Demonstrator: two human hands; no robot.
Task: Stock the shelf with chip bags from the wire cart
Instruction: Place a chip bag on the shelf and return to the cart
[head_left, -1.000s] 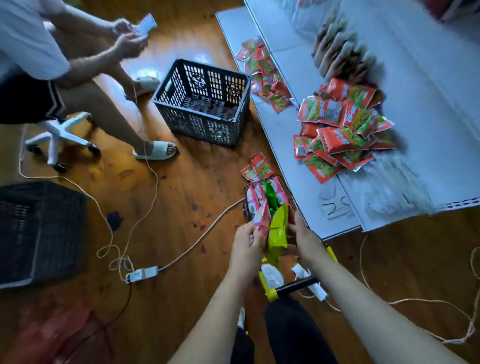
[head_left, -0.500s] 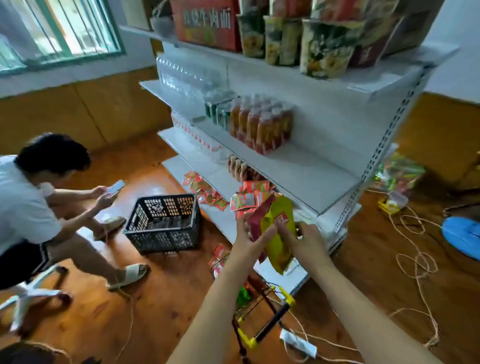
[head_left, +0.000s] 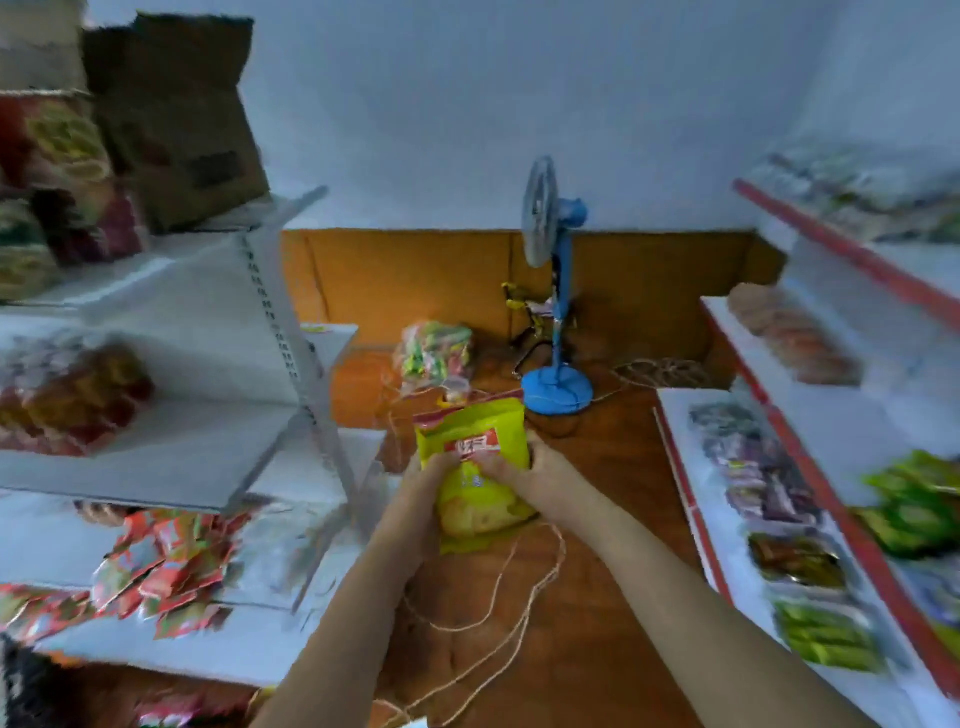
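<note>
A yellow-green chip bag with a red label is held upright in front of me, with a red bag edge showing behind its top. My left hand grips its left side and my right hand grips its right side. The white shelf unit stands to my left, with red snack packets heaped on its lower board. The wire cart is out of view. The picture is blurred by motion.
A second shelf unit with red edges and green packets runs along the right. A blue standing fan is ahead on the wooden floor, beside a clear sack of snacks. Loose twine lies on the floor under my arms.
I have lifted the chip bags out of the wire cart with both hands and turned right; the view swung from the floor to the aisle with the fan.
</note>
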